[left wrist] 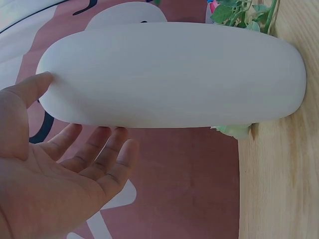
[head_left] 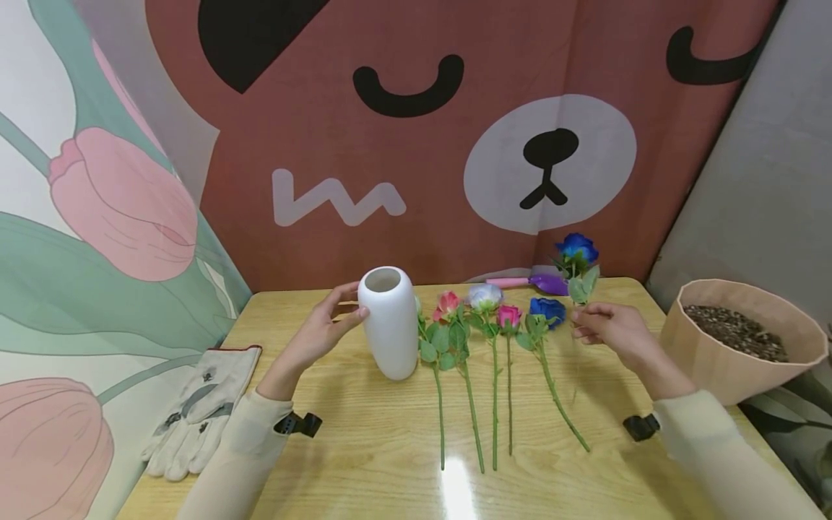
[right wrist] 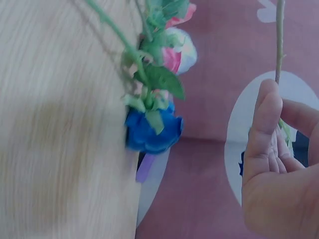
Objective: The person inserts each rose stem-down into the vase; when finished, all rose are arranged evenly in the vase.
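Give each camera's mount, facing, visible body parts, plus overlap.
Head: worn on head, looks forward and down at pale wooden table; left hand, right hand, cream sleeves show.
Left wrist: worn there, faces smooth white oval vase; left hand shows.
Right wrist: worn there, faces lying blue rose and brown bear-print backdrop; right hand shows.
Shared: head and left wrist show the vase.

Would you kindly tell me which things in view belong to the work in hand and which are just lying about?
Seemingly part of the work:
white vase, touched by the left hand
upright blue flower, pinched by the right hand
row of flowers beside the vase

Apparently lying about:
gloves
trowel
planter
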Tool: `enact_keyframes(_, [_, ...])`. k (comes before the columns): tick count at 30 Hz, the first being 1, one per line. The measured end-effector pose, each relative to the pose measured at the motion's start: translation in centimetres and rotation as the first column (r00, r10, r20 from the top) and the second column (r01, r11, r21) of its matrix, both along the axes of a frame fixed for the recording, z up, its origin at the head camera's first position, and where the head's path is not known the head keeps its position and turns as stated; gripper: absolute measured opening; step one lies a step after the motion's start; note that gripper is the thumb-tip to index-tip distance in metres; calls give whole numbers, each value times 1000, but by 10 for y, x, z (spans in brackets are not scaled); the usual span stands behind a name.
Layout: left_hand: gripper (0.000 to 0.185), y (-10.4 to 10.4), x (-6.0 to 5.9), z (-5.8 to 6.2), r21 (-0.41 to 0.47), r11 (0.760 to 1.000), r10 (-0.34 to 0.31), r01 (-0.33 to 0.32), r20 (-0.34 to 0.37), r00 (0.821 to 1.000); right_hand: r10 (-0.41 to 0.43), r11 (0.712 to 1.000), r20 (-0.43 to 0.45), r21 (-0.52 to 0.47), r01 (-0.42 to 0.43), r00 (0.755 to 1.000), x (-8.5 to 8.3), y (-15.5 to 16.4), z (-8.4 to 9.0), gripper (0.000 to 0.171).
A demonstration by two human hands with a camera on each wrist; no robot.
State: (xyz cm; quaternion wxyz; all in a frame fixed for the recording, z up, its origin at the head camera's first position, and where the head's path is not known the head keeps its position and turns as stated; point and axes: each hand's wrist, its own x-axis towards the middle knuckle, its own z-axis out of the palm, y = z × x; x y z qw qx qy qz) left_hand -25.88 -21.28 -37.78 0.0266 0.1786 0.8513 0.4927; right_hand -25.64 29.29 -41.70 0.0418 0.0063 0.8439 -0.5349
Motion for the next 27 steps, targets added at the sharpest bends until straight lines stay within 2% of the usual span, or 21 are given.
enact_keyframes(5, [57,1,1,1,-4,1000,6,-6,-2,1000,-28,998,-24,-52,26,999,-2,-12,7,49])
enact_keyframes(14, [57,1,1,1,-2,1000,9,-9,0,1000,-35,988,-58,-154,25,998,-6,-32,14,44])
enact_keyframes(21, [57,1,2,1,-5,1000,10,-10,2,1000,-47,978,-69,-204,32,997,-8,-43,16,54])
enact_keyframes(27, [57,0,2,1,-7,1000,5,-5,-5,1000,-86,966,-82,-251,63,993,-12,-55,19,51])
